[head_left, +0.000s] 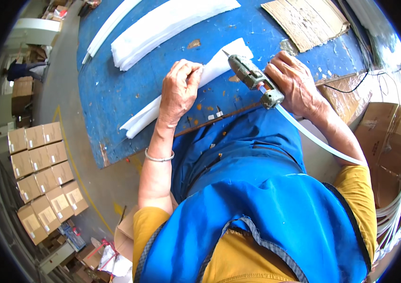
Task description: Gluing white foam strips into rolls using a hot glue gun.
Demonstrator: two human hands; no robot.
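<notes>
The left hand (179, 89) lay on a folded white sheet (181, 92) on the blue table (115, 89), its fingers curled and pressed down on the sheet's fold. The sheet ran from the near left edge of the table toward the far right. The right hand (294, 82) was closed around the handle of a glue gun (253, 78), and the grip was tight on it. The gun's tip pointed to the far left and was just at the far end of the sheet. A white glue stick (313, 137) came out of the gun's back toward the near right. A stack of white sheets (162, 26) lay farther on the table, and a cardboard piece (306, 21) lay at the far right. Brown boxes (45, 174) stood on the floor at the left.
</notes>
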